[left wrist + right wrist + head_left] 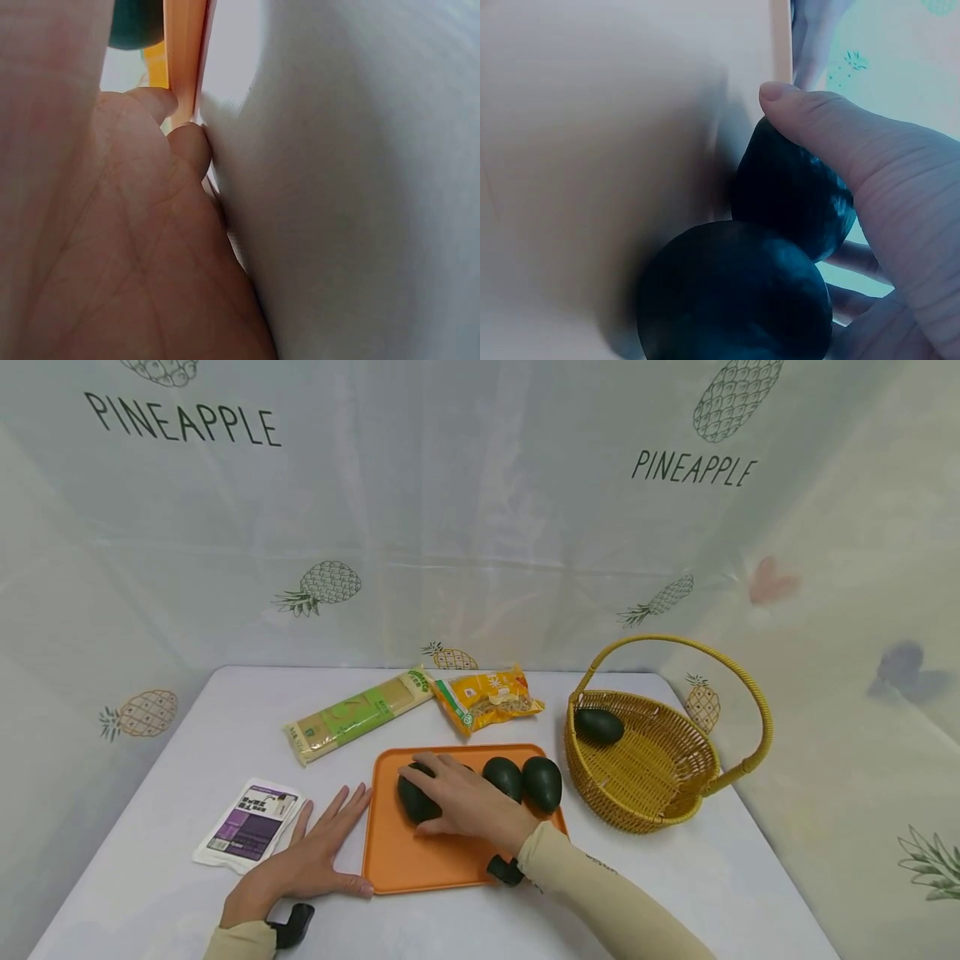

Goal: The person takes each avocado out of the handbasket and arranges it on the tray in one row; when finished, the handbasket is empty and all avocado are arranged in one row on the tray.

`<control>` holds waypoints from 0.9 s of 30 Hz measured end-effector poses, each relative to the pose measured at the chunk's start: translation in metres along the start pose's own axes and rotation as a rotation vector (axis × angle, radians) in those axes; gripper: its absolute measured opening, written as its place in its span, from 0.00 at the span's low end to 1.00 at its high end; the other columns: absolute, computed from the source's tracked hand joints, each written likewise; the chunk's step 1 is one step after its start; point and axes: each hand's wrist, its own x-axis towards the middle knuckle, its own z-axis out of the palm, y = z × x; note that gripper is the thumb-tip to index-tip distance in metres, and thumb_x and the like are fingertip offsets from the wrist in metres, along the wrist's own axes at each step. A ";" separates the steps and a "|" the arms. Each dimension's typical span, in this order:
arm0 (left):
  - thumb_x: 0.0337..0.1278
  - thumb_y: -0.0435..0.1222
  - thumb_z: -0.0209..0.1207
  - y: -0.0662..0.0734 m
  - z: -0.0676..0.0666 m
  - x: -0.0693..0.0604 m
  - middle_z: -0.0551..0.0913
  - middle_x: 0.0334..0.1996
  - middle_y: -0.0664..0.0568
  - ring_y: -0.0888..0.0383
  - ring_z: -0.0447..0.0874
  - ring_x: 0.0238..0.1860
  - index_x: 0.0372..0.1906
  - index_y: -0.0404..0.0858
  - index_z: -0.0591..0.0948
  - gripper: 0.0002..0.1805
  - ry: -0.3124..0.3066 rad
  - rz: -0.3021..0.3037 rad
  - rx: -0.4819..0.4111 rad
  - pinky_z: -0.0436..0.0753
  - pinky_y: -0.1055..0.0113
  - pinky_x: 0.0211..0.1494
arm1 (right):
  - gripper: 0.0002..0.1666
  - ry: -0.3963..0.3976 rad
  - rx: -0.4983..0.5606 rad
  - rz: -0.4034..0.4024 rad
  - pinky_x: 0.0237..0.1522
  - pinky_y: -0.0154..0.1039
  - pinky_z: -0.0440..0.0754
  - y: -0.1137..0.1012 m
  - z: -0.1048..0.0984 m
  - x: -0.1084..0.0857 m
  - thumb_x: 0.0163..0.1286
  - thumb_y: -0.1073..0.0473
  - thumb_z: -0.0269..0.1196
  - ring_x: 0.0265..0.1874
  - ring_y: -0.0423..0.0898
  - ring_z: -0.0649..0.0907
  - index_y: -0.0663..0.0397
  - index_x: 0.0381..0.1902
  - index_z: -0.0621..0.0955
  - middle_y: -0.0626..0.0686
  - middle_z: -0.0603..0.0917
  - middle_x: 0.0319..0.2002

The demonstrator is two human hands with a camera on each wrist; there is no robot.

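Dark green avocados lie in a row on an orange tray (442, 867). My right hand (472, 802) holds the leftmost avocado (415, 795), its fingers over the far side and the thumb on the near side. In the right wrist view the thumb lies against that avocado (787, 195), with another avocado (735, 296) close beside it. Two avocados (542, 783) show at the tray's right side, one partly behind my right hand. My left hand (300, 864) rests at the tray's left edge, fingers straight and spread; in the left wrist view its fingertips touch the tray wall (184, 60).
A yellow wicker basket (637, 768) with a tall handle stands right of the tray, one avocado (598, 726) inside. Behind the tray lie a green-labelled noodle pack (360, 714) and an orange food bag (489, 697). A white-and-purple pouch (251, 824) lies by my left hand.
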 end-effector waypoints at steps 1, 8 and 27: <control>0.37 0.63 0.81 0.000 0.000 0.000 0.45 0.89 0.41 0.30 0.33 0.88 0.89 0.44 0.50 0.77 0.000 0.000 -0.001 0.21 0.24 0.81 | 0.51 0.003 -0.006 -0.001 0.72 0.48 0.84 0.000 0.000 0.000 0.70 0.35 0.72 0.76 0.54 0.76 0.41 0.84 0.66 0.54 0.67 0.82; 0.37 0.63 0.81 0.000 0.000 0.001 0.45 0.89 0.41 0.30 0.33 0.88 0.89 0.44 0.49 0.77 0.000 0.003 0.000 0.20 0.24 0.81 | 0.51 0.021 -0.029 -0.017 0.73 0.47 0.84 0.001 0.002 0.001 0.70 0.35 0.72 0.77 0.53 0.75 0.41 0.84 0.66 0.54 0.67 0.81; 0.36 0.62 0.82 -0.001 0.001 0.000 0.44 0.89 0.41 0.30 0.32 0.88 0.89 0.45 0.49 0.77 -0.001 -0.003 -0.011 0.19 0.25 0.81 | 0.52 0.056 -0.017 -0.032 0.74 0.46 0.82 0.000 -0.002 -0.006 0.70 0.35 0.71 0.78 0.53 0.74 0.41 0.84 0.65 0.55 0.69 0.81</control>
